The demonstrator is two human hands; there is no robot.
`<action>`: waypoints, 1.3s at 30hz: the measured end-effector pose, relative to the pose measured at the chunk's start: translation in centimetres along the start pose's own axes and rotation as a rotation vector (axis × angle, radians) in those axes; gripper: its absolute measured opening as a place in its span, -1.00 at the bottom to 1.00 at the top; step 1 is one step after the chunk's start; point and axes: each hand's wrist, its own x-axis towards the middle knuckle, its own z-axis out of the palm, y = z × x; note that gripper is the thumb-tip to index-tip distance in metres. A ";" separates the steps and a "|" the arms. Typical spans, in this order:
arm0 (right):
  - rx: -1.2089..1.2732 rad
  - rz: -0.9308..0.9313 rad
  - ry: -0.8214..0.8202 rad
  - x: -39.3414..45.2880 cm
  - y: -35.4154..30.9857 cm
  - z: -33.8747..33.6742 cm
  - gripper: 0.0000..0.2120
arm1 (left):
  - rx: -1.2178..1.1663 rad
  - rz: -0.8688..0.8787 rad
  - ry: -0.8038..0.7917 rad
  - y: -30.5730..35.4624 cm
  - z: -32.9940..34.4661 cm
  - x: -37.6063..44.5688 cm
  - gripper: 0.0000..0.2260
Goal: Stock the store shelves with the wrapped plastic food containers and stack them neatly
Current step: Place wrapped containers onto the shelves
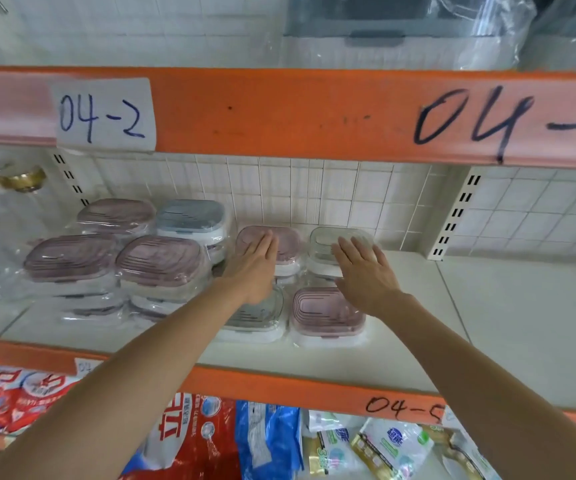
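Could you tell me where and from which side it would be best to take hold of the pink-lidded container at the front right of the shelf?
The pink-lidded container lies flat by the shelf's front edge, lid up. I would probably grip its two short sides, coming from the front and above. Its right side is free; a grey-lidded container sits close on its left, leaving little finger room.

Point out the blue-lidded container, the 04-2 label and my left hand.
blue-lidded container (191, 216), head view, on its lid.
04-2 label (103, 114), head view, on the handwritten paper.
left hand (253, 263), head view, on its back.
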 end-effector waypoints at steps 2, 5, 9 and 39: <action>0.007 -0.031 0.044 -0.8 -0.3 -0.7 -0.46 | -0.015 0.043 0.078 0.4 -0.6 -0.7 -0.46; 0.063 -0.142 0.201 -2.5 -1.3 -0.3 -0.57 | 0.026 0.163 0.193 1.1 -1.1 -2.6 -0.62; 0.038 -0.240 0.215 -5.2 -2.0 -0.1 -0.61 | 0.044 0.324 0.210 2.0 -2.1 -5.9 -0.76; -0.004 -0.533 0.405 -19.3 2.9 -31.7 -0.80 | -0.044 0.440 0.508 8.2 -32.4 -16.4 -0.78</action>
